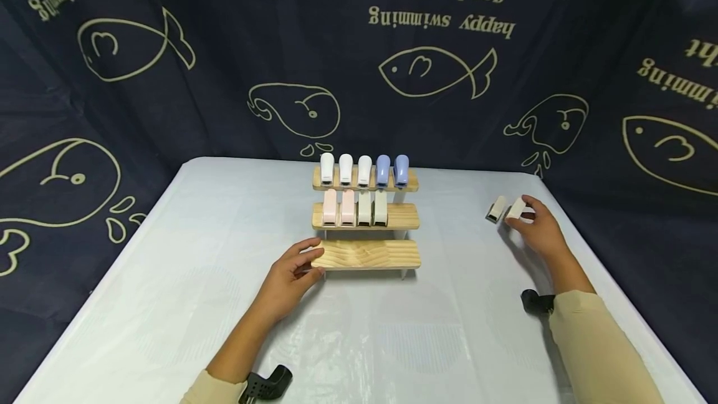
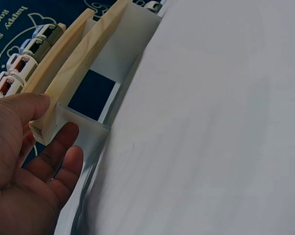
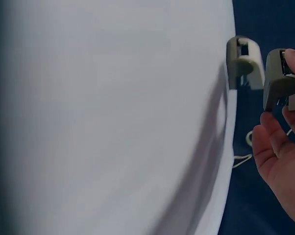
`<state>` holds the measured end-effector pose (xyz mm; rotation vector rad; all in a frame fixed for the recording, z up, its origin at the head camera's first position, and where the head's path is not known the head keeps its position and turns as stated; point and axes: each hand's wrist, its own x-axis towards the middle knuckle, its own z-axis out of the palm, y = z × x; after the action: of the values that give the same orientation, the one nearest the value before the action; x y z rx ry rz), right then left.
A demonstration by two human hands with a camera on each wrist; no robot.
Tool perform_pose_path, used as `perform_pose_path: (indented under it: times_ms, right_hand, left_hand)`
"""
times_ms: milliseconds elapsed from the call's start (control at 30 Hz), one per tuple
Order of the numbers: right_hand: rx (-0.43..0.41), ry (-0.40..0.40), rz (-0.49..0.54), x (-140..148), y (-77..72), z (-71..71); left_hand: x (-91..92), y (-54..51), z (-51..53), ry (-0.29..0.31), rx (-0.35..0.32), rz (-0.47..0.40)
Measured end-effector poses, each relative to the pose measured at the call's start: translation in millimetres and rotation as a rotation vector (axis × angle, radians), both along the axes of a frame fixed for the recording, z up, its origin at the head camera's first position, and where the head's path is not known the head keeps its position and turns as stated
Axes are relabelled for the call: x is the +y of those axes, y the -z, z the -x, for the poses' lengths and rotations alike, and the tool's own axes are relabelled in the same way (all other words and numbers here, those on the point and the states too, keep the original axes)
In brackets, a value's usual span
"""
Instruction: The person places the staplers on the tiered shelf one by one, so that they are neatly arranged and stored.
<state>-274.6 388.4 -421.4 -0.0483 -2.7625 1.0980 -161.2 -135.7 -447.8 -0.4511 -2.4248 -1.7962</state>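
A three-step wooden rack (image 1: 367,254) stands mid-table, and my left hand (image 1: 294,273) grips the left end of its lowest board. In the left wrist view the thumb (image 2: 37,105) lies against that board (image 2: 84,63), with fingers about its end. At the table's right side my right hand (image 1: 540,227) pinches a cream mini stapler (image 1: 516,208) between thumb and fingers. Just left of it, apart, lies another cream stapler (image 1: 496,209). Both also show in the right wrist view: the held stapler (image 3: 277,81) and the other stapler (image 3: 244,63).
Three white staplers (image 1: 345,169) and two blue staplers (image 1: 401,170) line the top step. On the middle step stand two pink staplers (image 1: 330,206) and two grey-green staplers (image 1: 380,207). A dark printed curtain (image 1: 359,48) hangs behind the white-covered table (image 1: 185,329).
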Motion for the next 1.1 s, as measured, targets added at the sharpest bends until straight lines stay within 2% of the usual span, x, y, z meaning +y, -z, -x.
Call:
perform_pose_path:
  times_ms: [200,400,567,767,1100]
  right_hand:
    - [0.055,-0.042,0.003,-19,-7.0,-12.0]
    - [0.123,-0.082,0.028,-51,-22.5,-24.3]
    - [0.19,-0.167,0.056,-78,-33.6,-30.3]
    - [0.245,-0.246,0.022,-110,-44.6,-34.5]
    - [0.348,-0.41,0.084,-160,-57.4,-39.3]
  left_hand:
    - [1.1,-1.5,-1.9,-0.001,0.0,0.0]
    - [0.9,0.2,-1.3,-0.011,0.007,0.013]
    - [0.6,0.4,-0.6,-0.014,0.012,0.016]
    - [0.5,-0.2,-0.5,-0.005,0.007,0.009]
    - [-0.4,1.4,0.3,-0.004,0.003,0.003]
